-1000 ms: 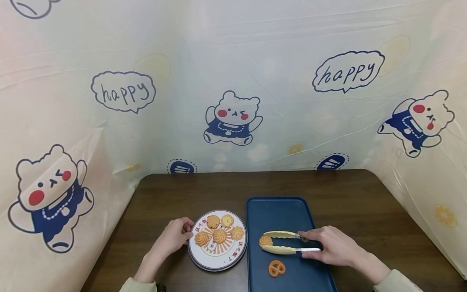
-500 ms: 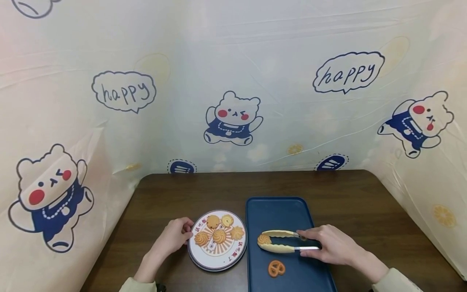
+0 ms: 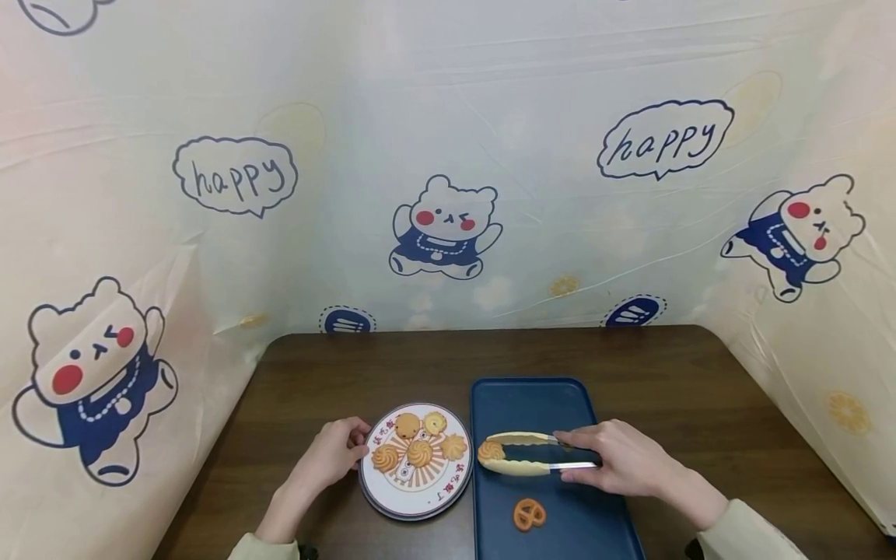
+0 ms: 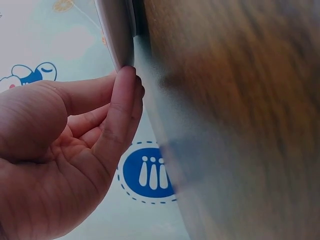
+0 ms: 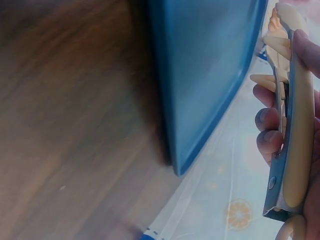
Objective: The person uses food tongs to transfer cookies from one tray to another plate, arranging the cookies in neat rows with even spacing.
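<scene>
In the head view, my right hand (image 3: 623, 459) grips a pair of cream-tipped tongs (image 3: 518, 467), and a round swirled cookie (image 3: 492, 451) is pinched between the tong tips. They are over the left edge of the blue tray (image 3: 539, 404). A pretzel (image 3: 530, 514) lies on that tray. At the left, my left hand (image 3: 323, 459) holds the rim of a white printed plate (image 3: 392, 491) between thumb and fingers, as the left wrist view also shows. Several cookies, among them a swirled cookie (image 3: 419, 453), lie on the plate.
Plate and tray stand side by side on a dark wooden table (image 3: 385, 365). Another plate seems stacked under the top one. A pale curtain (image 3: 546, 155) printed with cartoon bears hangs round the table's back and sides.
My right hand has moved left and slightly away from me, carrying the cookie in the tongs toward the plate. The left hand has stayed at the plate's rim.
</scene>
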{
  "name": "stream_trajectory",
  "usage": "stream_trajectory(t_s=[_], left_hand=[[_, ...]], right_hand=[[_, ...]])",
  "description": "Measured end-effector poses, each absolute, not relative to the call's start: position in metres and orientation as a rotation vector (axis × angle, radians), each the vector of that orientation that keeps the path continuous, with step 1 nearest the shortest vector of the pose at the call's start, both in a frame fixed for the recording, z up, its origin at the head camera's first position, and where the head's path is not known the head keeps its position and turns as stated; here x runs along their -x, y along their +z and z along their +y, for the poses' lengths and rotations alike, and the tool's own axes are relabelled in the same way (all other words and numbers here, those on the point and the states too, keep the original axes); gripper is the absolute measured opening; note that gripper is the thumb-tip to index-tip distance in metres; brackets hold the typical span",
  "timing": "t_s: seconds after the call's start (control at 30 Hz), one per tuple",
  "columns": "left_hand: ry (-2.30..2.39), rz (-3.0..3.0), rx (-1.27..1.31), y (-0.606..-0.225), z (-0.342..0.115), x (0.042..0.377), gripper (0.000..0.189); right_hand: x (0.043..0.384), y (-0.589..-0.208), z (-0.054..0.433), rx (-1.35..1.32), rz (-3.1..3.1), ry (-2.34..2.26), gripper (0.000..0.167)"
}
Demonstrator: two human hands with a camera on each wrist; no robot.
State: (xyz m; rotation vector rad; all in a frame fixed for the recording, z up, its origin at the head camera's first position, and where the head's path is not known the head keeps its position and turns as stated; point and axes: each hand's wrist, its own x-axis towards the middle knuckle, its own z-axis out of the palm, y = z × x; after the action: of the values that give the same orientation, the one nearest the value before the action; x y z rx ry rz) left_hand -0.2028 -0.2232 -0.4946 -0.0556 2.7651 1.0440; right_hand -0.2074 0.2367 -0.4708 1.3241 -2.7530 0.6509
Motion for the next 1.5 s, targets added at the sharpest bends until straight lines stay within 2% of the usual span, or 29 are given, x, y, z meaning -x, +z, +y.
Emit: stream_trajectory(t_s=[0.83, 1.5], left_hand=[[1.05, 2.762, 0.057, -0.495, -0.224, 0.204, 0.025], [1.058, 2.777, 0.015, -0.497, -0.225, 0.204, 0.025]], right_hand=[[0.221, -0.453, 0.167, -1.522, -2.682, 0.604, 0.05], [0.224, -0.466, 0.127, -1.705, -2.648, 0.644, 0.05]])
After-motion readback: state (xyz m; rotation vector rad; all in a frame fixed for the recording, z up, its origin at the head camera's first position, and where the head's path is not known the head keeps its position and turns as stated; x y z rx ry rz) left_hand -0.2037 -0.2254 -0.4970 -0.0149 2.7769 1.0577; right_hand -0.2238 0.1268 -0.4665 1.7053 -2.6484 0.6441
